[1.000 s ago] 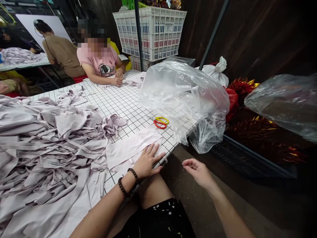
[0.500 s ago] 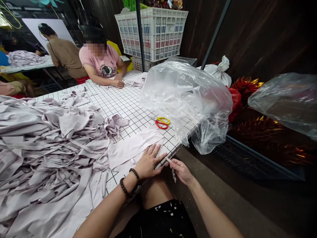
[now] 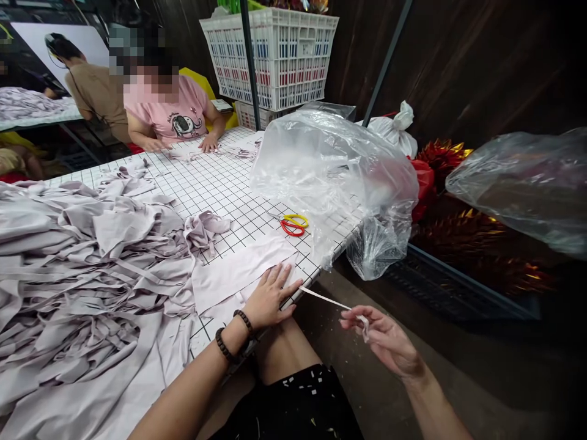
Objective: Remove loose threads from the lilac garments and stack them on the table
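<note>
A strip (image 3: 326,298) is held pinched in the right hand (image 3: 383,339) and stretched taut from the edge of the table (image 3: 229,183). Fabric (image 3: 238,272) there is pressed flat under the left hand (image 3: 268,299), its fingers spread. The scissors (image 3: 293,225) are placed beyond, near a plastic bag (image 3: 330,159).

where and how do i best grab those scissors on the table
By the red loop and yellow loop together, I'd say, from the near right side. The scissors lie flat on the gridded table, loops toward the clear plastic bag and blades pointing away to the left, so that approach should keep fingers off the blades.
</note>
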{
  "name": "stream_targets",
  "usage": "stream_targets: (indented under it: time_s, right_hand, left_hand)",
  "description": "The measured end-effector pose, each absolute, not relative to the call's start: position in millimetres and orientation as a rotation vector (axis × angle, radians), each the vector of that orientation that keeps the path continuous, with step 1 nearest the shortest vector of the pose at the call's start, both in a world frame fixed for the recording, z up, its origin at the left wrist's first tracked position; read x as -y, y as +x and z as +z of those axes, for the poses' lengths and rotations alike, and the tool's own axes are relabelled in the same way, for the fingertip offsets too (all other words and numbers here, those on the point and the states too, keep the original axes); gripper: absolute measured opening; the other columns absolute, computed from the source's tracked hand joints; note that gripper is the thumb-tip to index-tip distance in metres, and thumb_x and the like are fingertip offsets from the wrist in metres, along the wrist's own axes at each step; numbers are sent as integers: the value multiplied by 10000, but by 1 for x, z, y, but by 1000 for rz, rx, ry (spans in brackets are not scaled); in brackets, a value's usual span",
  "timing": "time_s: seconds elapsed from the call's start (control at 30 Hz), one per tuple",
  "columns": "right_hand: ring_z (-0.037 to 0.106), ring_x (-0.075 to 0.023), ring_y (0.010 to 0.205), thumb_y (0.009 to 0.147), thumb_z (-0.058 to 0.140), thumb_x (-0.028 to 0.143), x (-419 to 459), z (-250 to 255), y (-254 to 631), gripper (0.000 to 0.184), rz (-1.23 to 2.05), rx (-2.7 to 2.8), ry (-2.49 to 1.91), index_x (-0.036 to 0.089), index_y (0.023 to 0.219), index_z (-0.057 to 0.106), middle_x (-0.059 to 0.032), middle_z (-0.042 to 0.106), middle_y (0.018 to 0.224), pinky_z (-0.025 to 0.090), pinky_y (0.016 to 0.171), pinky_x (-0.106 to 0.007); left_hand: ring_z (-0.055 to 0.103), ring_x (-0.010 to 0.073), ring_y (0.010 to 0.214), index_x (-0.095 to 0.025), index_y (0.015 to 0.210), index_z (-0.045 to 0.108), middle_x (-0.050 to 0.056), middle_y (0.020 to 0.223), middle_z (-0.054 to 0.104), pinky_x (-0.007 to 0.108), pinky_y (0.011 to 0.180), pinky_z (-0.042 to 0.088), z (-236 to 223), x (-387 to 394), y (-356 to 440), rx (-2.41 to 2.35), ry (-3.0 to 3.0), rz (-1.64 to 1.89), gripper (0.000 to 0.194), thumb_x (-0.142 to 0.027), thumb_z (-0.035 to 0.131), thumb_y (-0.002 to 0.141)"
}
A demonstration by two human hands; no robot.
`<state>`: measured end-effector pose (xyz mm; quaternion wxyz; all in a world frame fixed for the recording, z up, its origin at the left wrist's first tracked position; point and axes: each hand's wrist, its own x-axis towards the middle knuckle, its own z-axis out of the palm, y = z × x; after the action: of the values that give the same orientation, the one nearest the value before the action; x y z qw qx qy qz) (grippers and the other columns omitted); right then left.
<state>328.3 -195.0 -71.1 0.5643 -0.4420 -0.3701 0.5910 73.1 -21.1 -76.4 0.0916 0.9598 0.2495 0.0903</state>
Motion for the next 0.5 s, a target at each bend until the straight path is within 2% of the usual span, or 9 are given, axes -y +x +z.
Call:
stream_targets:
  time_s: [0.07,0.13,0.23,0.33,0.4,0.5]
  right_hand:
    - [600,-303,1084,743,671,340,192,-58,323,450,1409,907,-1001,267,1180,594,-132,594,1260,405,976,-512]
    - [616,-288,1067,776,656,319,186,-48,318,393,1394,930,-1028,276,1164,605,-122,611,1241,414,970,-500]
    - [671,-248,887,828,620,315,176,-41,314,238,1351,964,-1134,251,1053,661,-109,693,1049,492,845,-442]
    - [618,-182,716,823,635,333,164,-38,312,170,1172,1076,-1197,221,923,716,-72,668,837,503,673,-331]
    - [568,-162,763,811,654,322,156,-34,309,143,984,1151,-1199,215,860,734,-58,610,853,480,689,-296]
    - [546,-185,926,836,630,306,144,-22,300,134,900,1163,-1127,218,870,726,-67,585,991,453,822,-320]
  left_hand:
    - [156,370,1400,-318,1427,332,88,1549,168,576,1083,208,-77,21,73,-744,2851,271,669,-382,580,809]
    - [161,369,1399,-316,1425,336,96,1546,177,574,1083,210,-77,21,73,-749,2850,276,670,-382,585,807]
    - [168,371,1397,-313,1425,336,107,1543,181,575,1082,210,-77,22,73,-756,2850,280,676,-376,591,803]
    - [164,369,1398,-312,1422,341,105,1542,187,571,1086,205,-78,22,73,-762,2849,285,676,-369,596,798]
    - [160,364,1401,-311,1421,343,102,1541,192,565,1091,201,-78,22,73,-765,2847,288,679,-365,600,795]
    - [157,361,1402,-313,1422,339,96,1542,192,566,1094,199,-79,21,73,-766,2842,296,684,-361,605,793]
